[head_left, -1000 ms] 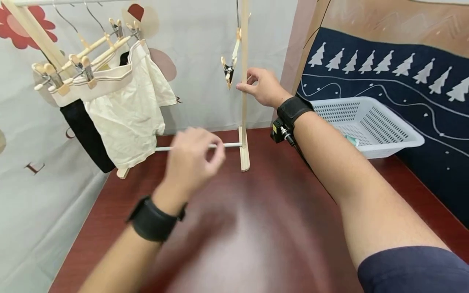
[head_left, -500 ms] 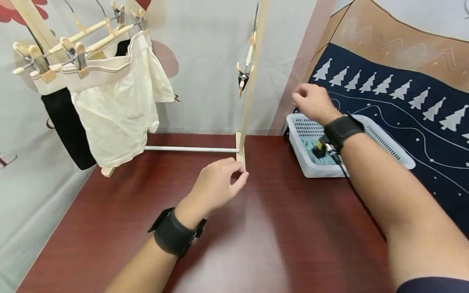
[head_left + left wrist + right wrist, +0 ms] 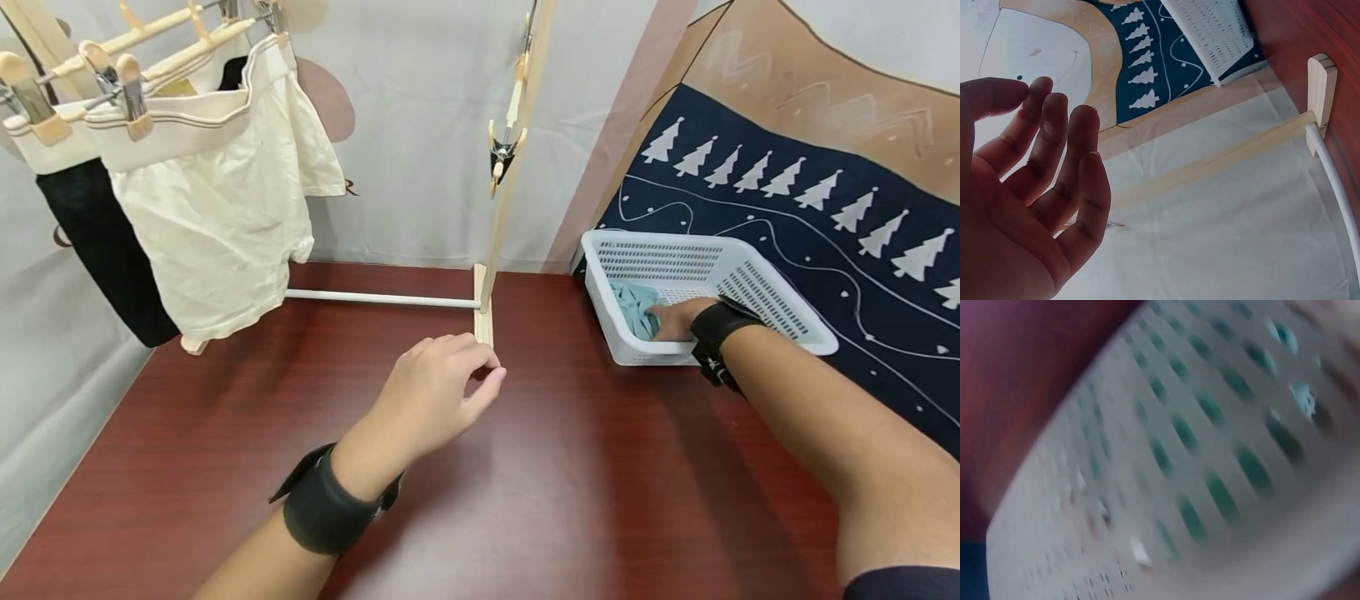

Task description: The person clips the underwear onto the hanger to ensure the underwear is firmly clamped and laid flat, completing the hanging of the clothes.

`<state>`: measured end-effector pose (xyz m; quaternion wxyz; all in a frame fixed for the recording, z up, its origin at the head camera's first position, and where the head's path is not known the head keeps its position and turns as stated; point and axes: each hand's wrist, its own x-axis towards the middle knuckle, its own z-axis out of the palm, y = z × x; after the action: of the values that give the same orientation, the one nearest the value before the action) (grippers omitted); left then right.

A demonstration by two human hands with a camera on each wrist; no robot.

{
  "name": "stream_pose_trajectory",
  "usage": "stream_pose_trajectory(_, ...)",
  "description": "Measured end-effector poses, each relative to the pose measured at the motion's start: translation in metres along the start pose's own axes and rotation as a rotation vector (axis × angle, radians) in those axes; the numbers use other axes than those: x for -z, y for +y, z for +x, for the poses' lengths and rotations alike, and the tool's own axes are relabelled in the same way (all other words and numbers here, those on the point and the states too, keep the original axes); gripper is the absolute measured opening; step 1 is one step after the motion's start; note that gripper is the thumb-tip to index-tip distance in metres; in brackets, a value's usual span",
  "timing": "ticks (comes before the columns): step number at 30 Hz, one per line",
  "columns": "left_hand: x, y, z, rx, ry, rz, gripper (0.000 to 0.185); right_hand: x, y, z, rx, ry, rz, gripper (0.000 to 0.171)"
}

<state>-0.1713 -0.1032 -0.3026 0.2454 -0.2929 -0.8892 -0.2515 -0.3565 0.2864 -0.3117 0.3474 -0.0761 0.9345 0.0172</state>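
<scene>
We're seeing open tabletop (image 3: 562,500) between both hands, free to cross. Rack upright (image 3: 498,217) and its foot (image 3: 483,321) are standing just beyond the left hand (image 3: 435,400), blocking straight ahead. Basket wall (image 3: 645,350) is fencing in the right hand (image 3: 675,321). Hanging shorts (image 3: 217,225) are crowding the far left.

Right hand (image 3: 673,320) is off the upright wooden post of the drying rack (image 3: 501,196) it was touching a second ago; it is now down inside the white perforated plastic basket (image 3: 780,317), fingers on the crumpled teal cloth (image 3: 633,307). Left hand (image 3: 438,400) has dropped from in front of the rack's white crossbar (image 3: 378,298) to low over the dark red table (image 3: 570,483), near the post's foot, fingers loosely curled, holding nothing.
</scene>
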Motion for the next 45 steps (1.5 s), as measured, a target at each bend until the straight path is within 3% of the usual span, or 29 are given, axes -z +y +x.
stream_pose_trajectory(2,0.002,0.003,-0.001,-0.017,0.006,0.007,0.008,-0.007,0.003,0.001,0.028,0.041,0.003,0.088)
stream_pose_trajectory(7,0.005,0.007,0.000,-0.042,0.016,0.017,0.009,-0.017,0.011,0.000,0.115,0.240,-0.067,0.039)
stream_pose_trajectory(9,0.005,0.007,0.001,-0.050,0.018,0.026,0.009,-0.016,0.015,-0.002,0.109,0.317,-0.095,0.034)
stream_pose_trajectory(13,0.005,0.006,0.003,-0.045,0.022,0.045,0.010,-0.007,0.024,-0.008,0.046,0.493,-0.080,0.047)
stream_pose_trajectory(15,0.005,0.005,0.003,-0.031,0.018,0.050,0.010,0.001,0.024,-0.014,0.030,0.591,-0.004,0.047)
stream_pose_trajectory(19,0.005,0.003,0.003,-0.003,0.004,0.046,0.011,0.022,0.011,-0.033,0.038,0.805,0.233,0.027)
stream_pose_trajectory(23,0.003,0.002,0.002,0.014,-0.005,0.036,0.011,0.041,-0.022,-0.058,0.086,0.909,0.527,0.010)
stream_pose_trajectory(28,0.001,0.002,0.001,0.020,0.008,0.007,0.005,0.044,-0.077,-0.089,0.278,0.871,0.872,0.013)
stream_pose_trajectory(31,0.001,0.003,0.002,0.016,0.041,-0.034,0.014,0.034,-0.111,-0.101,0.379,0.800,0.982,0.018)
stream_pose_trajectory(34,0.002,0.003,0.002,0.006,0.089,-0.081,0.029,0.020,-0.141,-0.106,0.437,0.691,1.027,0.023)
stream_pose_trajectory(38,0.003,0.004,0.002,-0.025,0.134,-0.105,0.041,-0.001,-0.167,-0.104,0.476,0.550,0.993,0.030)
stream_pose_trajectory(45,0.000,0.002,0.003,-0.061,0.082,-0.031,0.052,-0.032,-0.195,-0.099,0.596,0.288,1.061,0.042)
